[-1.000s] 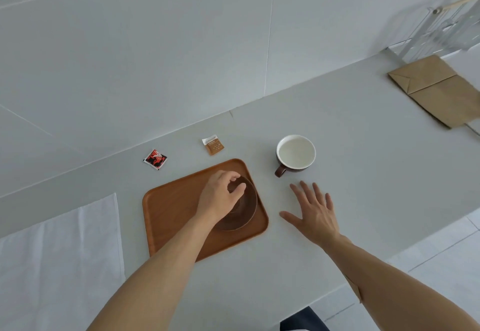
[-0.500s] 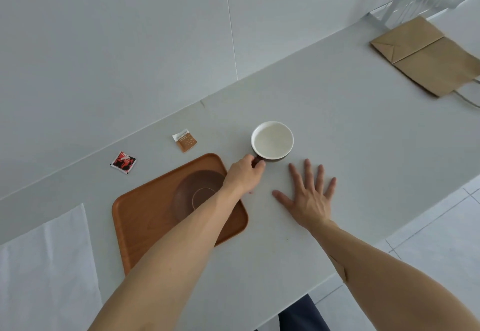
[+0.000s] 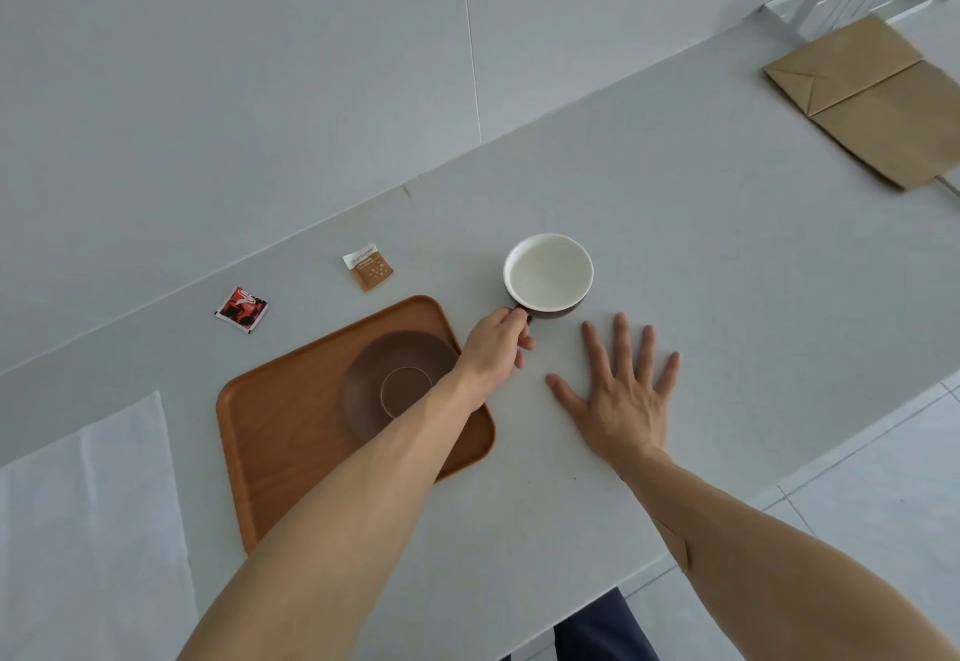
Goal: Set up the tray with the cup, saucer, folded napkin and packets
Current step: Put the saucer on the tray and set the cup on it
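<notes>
— Where the left hand reaches past the tray, what has it got?

— Its fingers are pinched on the handle of the cup. That cup sits upright on the counter, just right of the tray's far right corner, brown outside and white inside.

— And the right hand?

— Flat on the counter, fingers spread, holding nothing, just near of the cup.

— Is the saucer placed?

— Yes, it lies on the right part of the tray, its near side hidden by the left forearm.

— The packets?

— Both off the tray, on the counter beyond it: the red packet far left, the brown packet beyond the far edge.

— The napkin?

— Spread flat, unfolded, left of the tray. A paper bag lies far right.
</notes>
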